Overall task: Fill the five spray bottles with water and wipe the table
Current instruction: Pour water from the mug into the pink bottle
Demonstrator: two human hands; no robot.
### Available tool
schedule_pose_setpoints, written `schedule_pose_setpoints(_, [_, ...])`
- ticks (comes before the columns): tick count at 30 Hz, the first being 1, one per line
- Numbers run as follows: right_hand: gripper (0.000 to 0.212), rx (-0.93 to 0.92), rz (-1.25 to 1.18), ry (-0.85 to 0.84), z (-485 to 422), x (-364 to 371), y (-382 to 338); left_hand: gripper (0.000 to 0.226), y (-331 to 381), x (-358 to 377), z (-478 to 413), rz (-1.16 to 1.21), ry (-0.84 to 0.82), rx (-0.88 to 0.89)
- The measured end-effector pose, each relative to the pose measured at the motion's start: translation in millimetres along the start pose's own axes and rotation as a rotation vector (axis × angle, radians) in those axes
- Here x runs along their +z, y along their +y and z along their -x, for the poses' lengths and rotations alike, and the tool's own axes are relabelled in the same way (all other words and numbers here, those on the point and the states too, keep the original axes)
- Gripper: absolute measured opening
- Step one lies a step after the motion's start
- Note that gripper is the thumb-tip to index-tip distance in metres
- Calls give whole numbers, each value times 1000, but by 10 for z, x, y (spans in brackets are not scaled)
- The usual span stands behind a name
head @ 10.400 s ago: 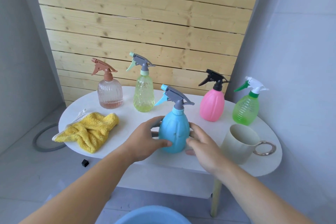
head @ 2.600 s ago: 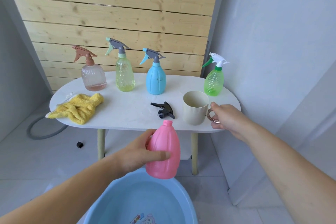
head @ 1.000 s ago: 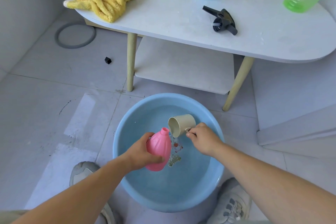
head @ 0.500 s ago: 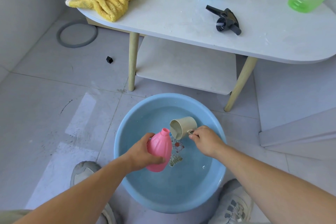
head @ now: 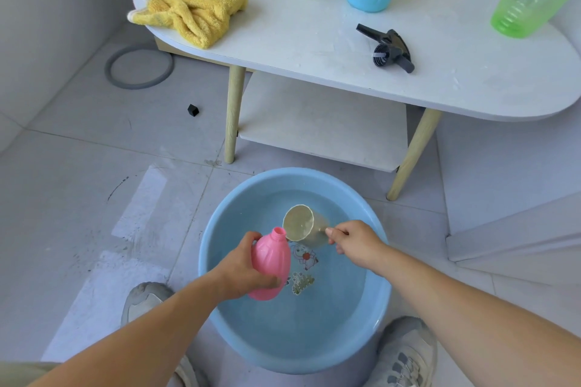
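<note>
Over the blue basin (head: 298, 352) at 6 o'clock, the left hand (head: 242, 270) wraps its fingers round the uncapped pink bottle (head: 271, 264). At the bottle's 1 o'clock, the right hand (head: 355, 245) pinches the handle of the cream mug (head: 300, 223) in its fingers, the mug's mouth tipped just beside the bottle's neck.

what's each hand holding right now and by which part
Left hand grips the pink bottle round its body. Right hand holds the cup by its handle, tipped over the basin.

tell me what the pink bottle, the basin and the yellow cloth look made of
Pink bottle: probably plastic, opaque, smooth with moulded ribs. Basin: likely plastic, glossy blue, rolled rim. Yellow cloth: fabric, perhaps microfibre, fluffy pile.
</note>
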State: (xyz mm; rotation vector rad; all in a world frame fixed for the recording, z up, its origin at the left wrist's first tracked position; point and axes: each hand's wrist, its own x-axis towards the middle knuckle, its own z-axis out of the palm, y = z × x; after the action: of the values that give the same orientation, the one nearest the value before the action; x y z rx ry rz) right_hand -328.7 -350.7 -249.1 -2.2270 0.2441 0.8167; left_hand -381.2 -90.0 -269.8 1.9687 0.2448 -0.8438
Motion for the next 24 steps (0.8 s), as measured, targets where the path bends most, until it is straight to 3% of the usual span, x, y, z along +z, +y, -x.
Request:
schedule_pose_setpoints(9, [34, -102, -231, 66, 182, -215, -229, 82, 214, -50, 79, 56, 87, 99])
schedule_pose_setpoints(24, [28, -281, -101, 183, 805, -669, -733, 82, 437, -118, 210, 124, 149, 252])
